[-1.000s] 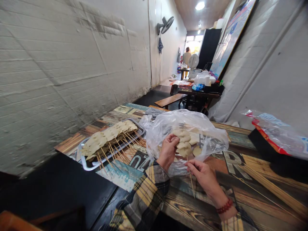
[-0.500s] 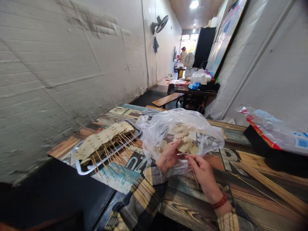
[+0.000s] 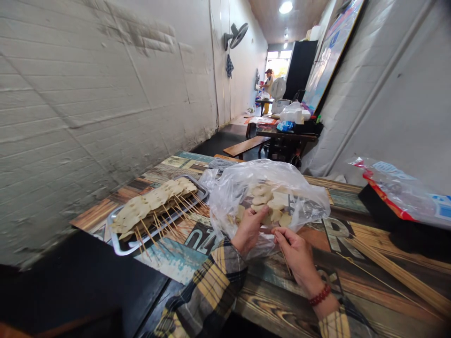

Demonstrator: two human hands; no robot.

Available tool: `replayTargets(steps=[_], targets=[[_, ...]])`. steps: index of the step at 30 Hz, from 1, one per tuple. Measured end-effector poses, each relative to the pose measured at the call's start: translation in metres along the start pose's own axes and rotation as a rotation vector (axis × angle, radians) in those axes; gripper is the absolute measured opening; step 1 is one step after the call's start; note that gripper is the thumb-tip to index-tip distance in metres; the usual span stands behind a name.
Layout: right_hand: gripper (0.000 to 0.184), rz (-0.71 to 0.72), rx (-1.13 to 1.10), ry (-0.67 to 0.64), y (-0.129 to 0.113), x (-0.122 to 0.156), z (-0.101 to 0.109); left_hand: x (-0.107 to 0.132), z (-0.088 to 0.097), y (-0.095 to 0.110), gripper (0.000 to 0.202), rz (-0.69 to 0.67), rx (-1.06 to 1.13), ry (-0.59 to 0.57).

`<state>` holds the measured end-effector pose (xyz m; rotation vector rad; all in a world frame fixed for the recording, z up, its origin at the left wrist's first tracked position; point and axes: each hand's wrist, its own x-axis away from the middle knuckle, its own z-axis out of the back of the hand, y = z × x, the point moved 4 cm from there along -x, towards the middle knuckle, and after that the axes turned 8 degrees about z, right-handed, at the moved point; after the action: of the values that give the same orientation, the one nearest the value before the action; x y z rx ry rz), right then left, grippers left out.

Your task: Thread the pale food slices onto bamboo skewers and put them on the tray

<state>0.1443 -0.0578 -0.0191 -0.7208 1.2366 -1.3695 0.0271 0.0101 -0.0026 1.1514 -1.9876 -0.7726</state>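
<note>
Taking the clear plastic bag (image 3: 229, 197) as my clock centre, I record the following through the head camera. The bag lies open on the plank-patterned table (image 3: 271, 305), and the pale round slices (image 3: 262, 192) sit inside it. The left hand (image 3: 247, 230) is at seven o'clock, in the bag's mouth beside the slices, thumb raised and the other fingers curled; I cannot tell whether they are clamped on a slice. The right hand (image 3: 294, 253), at five o'clock, has thumb and forefinger pinched on a thin skewer (image 3: 286, 264), its lower end slanting down toward the table. At nine o'clock I note a metal tray (image 3: 124, 251) bearing stacked skewered slices (image 3: 148, 206), their sticks projecting over its near rim. A bundle of bare sticks (image 3: 398, 274) lies at four o'clock, and a black box (image 3: 373, 206) with a red-edged plastic packet (image 3: 405, 188) at three. At twelve, well apart, a person (image 3: 268, 87) stands near a farther table.
</note>
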Motion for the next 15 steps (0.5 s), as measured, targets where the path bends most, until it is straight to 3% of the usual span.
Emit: replayTargets(steps=[15], targets=[[0.039, 0.025, -0.005, -0.012, 0.0000, 0.0002, -0.0021, -0.0043, 0.0020, -0.0063, 0.045, -0.012, -0.060, 0.008]])
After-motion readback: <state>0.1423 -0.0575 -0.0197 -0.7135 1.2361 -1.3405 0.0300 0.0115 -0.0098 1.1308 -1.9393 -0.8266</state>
